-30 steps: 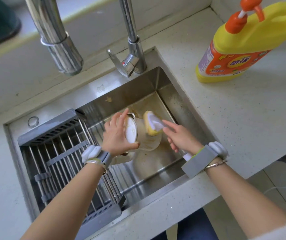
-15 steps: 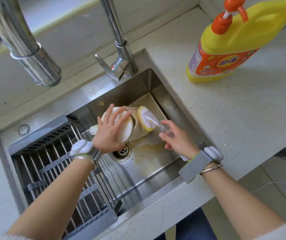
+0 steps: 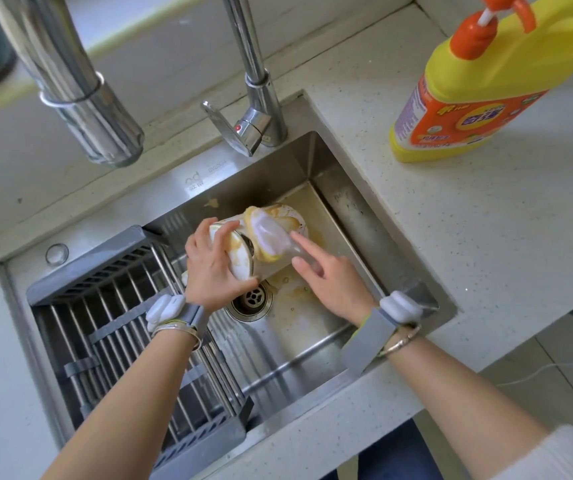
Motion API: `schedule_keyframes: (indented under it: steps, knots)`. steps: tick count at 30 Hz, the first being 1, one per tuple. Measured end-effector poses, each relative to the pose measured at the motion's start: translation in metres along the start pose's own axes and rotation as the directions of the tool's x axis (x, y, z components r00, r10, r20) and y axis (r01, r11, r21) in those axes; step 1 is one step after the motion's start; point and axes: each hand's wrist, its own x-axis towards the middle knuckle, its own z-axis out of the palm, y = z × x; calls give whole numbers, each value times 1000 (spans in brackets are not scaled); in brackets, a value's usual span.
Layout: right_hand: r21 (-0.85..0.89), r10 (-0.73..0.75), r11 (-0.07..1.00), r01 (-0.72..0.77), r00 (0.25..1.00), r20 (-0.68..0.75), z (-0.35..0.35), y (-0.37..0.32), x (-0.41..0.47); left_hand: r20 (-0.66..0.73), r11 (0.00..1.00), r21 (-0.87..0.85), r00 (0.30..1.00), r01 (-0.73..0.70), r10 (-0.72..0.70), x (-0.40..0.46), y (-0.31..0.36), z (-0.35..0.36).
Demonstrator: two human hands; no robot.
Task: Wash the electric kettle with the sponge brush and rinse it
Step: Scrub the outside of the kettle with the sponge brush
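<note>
A pale counter (image 3: 451,237) surrounds the steel sink (image 3: 312,341) at frame centre, a grey drying rack (image 3: 111,341) filling its lower-left part. A yellow detergent bottle (image 3: 468,98) stands upper right; the tap (image 3: 257,98) rises top centre. The stained kettle (image 3: 243,251) lies tilted on its side over the drain (image 3: 252,299). The left hand (image 3: 214,271) grips its base, fingers curled. The right hand (image 3: 330,275) holds the sponge brush (image 3: 267,237) against the kettle, forefinger stretched along the handle.

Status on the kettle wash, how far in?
Done: nothing yet looks clean. In hand: left hand grips the kettle over the sink; right hand scrubs with the brush. Left: brown stains remain, no water runs from the faucet, so rinsing.
</note>
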Motion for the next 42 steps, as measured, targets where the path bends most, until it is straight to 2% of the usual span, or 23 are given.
schedule_keyframes:
  steps: [2, 5, 6, 9, 10, 14, 18, 22, 26, 28, 30, 32, 35, 37, 40, 42]
  knots:
    - [-74, 65, 995, -65, 998, 0, 1, 11, 6, -2, 1000, -1, 1000, 5, -5, -1, 1, 2]
    - [-205, 357, 915, -347, 934, 13, 1, 36, 19, -3, 1000, 10, 1000, -25, 25, -5, 2, 2]
    - [-174, 389, 909, -380, 921, 26, 4, 35, 17, -10, 1000, 0, 1000, -20, 20, -6, 1, 3]
    - [36, 325, 945, -326, 945, 37, 14, 19, 4, -45, 994, -86, 997, 62, -66, -3, 2, 4]
    - [47, 328, 943, -329, 944, 34, 17, 20, 5, -55, 991, -103, 994, 84, -90, -3, 4, 4]
    - [72, 491, 869, -490, 871, 12, 18, 27, 23, -60, 998, -41, 997, 36, -38, -16, 7, 13]
    - [109, 346, 933, -343, 938, -11, 17, 18, 17, -54, 999, -28, 998, 27, -28, -20, 5, 17]
    - [22, 424, 905, -424, 905, 29, -1, 29, 21, -11, 998, 27, 998, -61, 62, -22, -2, 13]
    - [199, 326, 922, -333, 943, 65, -4, 17, 8, 6, 993, 66, 995, -101, 101, -20, -5, 13]
    - [152, 372, 916, -371, 928, 26, -7, 19, 11, 29, 983, 106, 989, -150, 148, -25, -4, 14]
    - [31, 420, 907, -419, 908, -10, -10, 21, 16, 89, 963, 155, 974, -222, 210, -27, -6, 15]
    - [-50, 346, 937, -345, 938, 8, -13, 18, 14, 142, 935, 194, 952, -296, 272, -24, -9, 13]
    - [0, 220, 975, -221, 972, 88, -21, 9, 1, 220, 911, 199, 923, -360, 316, -14, -15, 8]
    - [-39, 242, 970, -240, 967, 85, -22, 14, 0, 268, 931, 149, 920, -332, 285, -10, -19, 2]
    - [-146, 358, 925, -351, 934, 19, -18, 23, 3, 245, 982, 12, 952, -190, 182, -10, -10, 2]
    - [-108, 314, 944, -311, 949, 11, -13, 18, -2, 200, 992, -76, 973, -105, 118, -9, 7, 10]
